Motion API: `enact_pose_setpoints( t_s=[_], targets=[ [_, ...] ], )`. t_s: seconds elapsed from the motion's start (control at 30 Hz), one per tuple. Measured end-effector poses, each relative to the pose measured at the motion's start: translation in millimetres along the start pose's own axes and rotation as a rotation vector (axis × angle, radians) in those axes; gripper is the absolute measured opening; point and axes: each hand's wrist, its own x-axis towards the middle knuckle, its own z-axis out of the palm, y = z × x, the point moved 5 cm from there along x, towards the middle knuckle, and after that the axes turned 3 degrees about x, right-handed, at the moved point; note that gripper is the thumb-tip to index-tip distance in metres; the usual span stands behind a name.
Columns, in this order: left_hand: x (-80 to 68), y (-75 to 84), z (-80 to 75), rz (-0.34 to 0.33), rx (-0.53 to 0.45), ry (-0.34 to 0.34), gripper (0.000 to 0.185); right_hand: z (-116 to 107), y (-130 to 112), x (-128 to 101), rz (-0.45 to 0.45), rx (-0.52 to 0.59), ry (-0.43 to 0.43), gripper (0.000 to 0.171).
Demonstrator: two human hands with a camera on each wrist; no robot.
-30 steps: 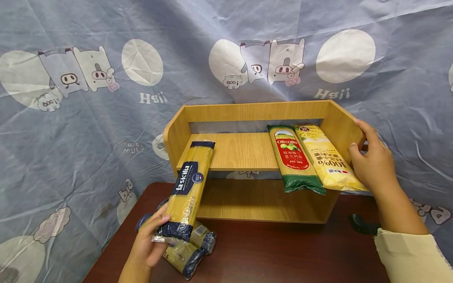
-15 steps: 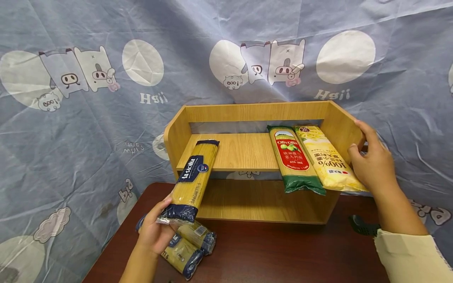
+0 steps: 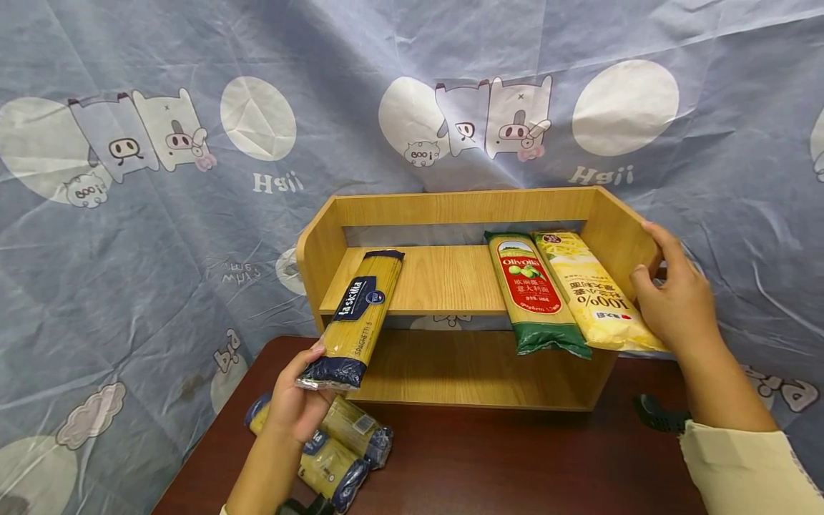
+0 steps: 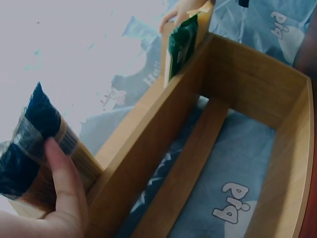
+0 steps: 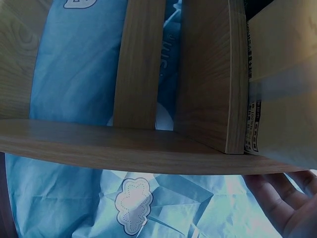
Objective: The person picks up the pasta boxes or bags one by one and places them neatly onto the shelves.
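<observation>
The blue cloth [image 3: 129, 272] behind says "Hgii". The wooden shelf [image 3: 450, 207] hides part of it. The right hand [image 3: 672, 300] holds the shelf's side. The green bag [image 3: 533, 293] reads "Olivoila". The left hand [image 3: 299, 404] grips the "la sicilia" spaghetti pack [image 3: 359, 315], which leans on the upper board. More packs [image 3: 347, 450] on the desk [image 3: 515, 465] are partly hidden.

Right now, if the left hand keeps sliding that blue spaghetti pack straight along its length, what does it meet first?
Probably the shelf rack's back rail. The left hand holds the spaghetti pack lying on the upper shelf board; nothing else shows ahead, though depth is unclear.
</observation>
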Motion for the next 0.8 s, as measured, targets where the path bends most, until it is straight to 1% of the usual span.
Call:
enact_pose_setpoints(
  t_s=[0.1,0.17,0.23,0.3,0.4,0.47,0.6,0.8],
  targets=[
    [-1.6,0.1,1.9,0.011,0.008,0.036,0.033,0.3,0.5,-0.4,0.001,0.000,-0.002,0.065],
    [-4.3,1.6,3.4,0.027,0.027,0.035,0.040,0.3,0.8,-0.4,0.002,-0.001,-0.002,0.065],
    [-8.0,3.5,4.7,0.051,0.048,0.022,0.048,0.4,1.0,-0.2,0.004,-0.001,-0.003,0.065],
    [-13.0,5.3,6.1,0.085,0.080,-0.011,0.056,0.8,1.1,0.3,0.005,0.000,-0.006,0.065],
    [-19.7,7.0,8.0,0.125,0.128,-0.043,0.060,1.1,0.2,1.1,0.013,0.005,-0.014,0.066],
    [-22.6,7.2,9.0,0.140,0.168,-0.041,0.061,1.3,-0.1,1.4,0.020,0.009,-0.020,0.066],
    [-24.1,6.0,10.0,0.146,0.230,-0.013,0.062,1.6,0.3,1.2,0.030,0.011,-0.024,0.066],
    [-22.1,2.2,12.1,0.132,0.228,-0.016,0.062,2.0,3.0,0.4,0.026,0.004,-0.021,0.066]
  ],
)
